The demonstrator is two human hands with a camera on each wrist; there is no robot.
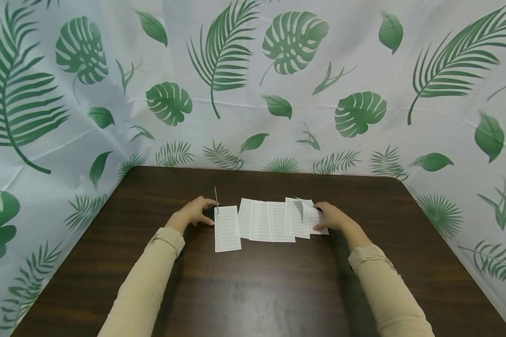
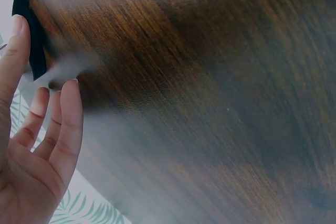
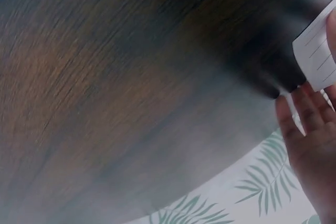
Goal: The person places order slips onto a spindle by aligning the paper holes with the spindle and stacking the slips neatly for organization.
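A narrow lined paper slip point(image 1: 227, 230) lies at the left of a row of slips. My left hand point(image 1: 194, 211) is at its left edge, thumb and index finger spread apart; in the left wrist view the left hand point(image 2: 39, 150) has loosely bent fingers. A thin, dark, pen-like stick point(image 1: 216, 199) crosses the slip's upper left corner. Several overlapping lined slips point(image 1: 266, 220) extend to the right. My right hand point(image 1: 331, 216) pinches the rightmost slip point(image 1: 320, 227); in the right wrist view, this slip point(image 3: 317, 56) sits between thumb and fingers.
The dark wood-grain table point(image 1: 244, 295) spreads around the slips and toward me. A white curtain with green leaf prints point(image 1: 236, 126) hangs behind it and along both sides.
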